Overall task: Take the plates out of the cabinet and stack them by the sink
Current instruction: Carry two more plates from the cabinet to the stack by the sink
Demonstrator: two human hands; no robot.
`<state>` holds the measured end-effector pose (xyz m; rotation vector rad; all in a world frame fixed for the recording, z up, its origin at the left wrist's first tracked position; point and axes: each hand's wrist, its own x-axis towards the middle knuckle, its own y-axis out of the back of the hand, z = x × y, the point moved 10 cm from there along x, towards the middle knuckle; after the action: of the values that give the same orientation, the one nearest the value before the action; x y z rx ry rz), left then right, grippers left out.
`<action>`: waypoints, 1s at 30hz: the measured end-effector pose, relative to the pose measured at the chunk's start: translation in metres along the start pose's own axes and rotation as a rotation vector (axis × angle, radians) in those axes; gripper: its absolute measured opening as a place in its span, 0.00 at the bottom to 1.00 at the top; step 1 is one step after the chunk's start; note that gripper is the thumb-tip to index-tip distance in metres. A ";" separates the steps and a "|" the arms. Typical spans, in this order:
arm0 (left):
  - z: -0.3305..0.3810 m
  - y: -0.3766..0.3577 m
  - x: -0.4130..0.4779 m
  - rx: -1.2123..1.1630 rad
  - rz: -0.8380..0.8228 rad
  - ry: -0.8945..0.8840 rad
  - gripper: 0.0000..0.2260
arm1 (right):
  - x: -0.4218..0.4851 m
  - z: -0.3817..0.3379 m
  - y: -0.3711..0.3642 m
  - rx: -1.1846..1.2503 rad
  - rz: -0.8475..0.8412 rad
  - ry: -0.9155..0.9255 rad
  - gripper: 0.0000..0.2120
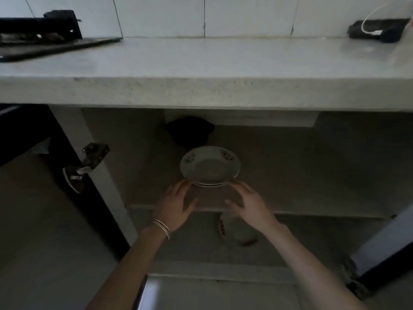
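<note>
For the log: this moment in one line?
phase: pre-grasp | left hand, right hand: open, flanking plate stack | plate stack: on cabinet shelf

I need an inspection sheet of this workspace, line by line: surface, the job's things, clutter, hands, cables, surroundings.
Surface: cabinet shelf, dim; grey countertop above it.
Job's things: stack of plates resting on the shelf, a floral plate on top.
Clutter: dark pot behind the stack; patterned dish on the lower shelf.
Hands: left hand and right hand open, on either side of the stack's near rim; contact unclear.
Cables: white cable running to a dark device at the countertop's right end.
Surroundings: black stove on the countertop's left; tiled wall; door hinge.
</note>
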<state>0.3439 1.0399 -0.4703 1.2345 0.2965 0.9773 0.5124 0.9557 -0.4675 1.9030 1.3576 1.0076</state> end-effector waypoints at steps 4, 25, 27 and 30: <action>-0.022 -0.032 0.016 -0.040 0.099 0.005 0.28 | 0.032 0.021 -0.028 -0.005 0.137 0.110 0.24; -0.006 -0.027 -0.003 0.028 0.235 -0.127 0.33 | 0.000 0.021 -0.009 -0.052 0.316 0.365 0.06; -0.005 -0.027 -0.006 -0.006 0.245 -0.119 0.34 | -0.010 0.025 -0.005 -0.008 0.319 0.385 0.07; -0.008 -0.033 -0.002 -0.140 0.212 -0.022 0.34 | -0.013 0.028 0.000 0.090 0.276 0.388 0.13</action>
<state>0.3523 1.0436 -0.5032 1.1637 0.0790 1.1458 0.5335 0.9428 -0.4860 2.0769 1.3879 1.5401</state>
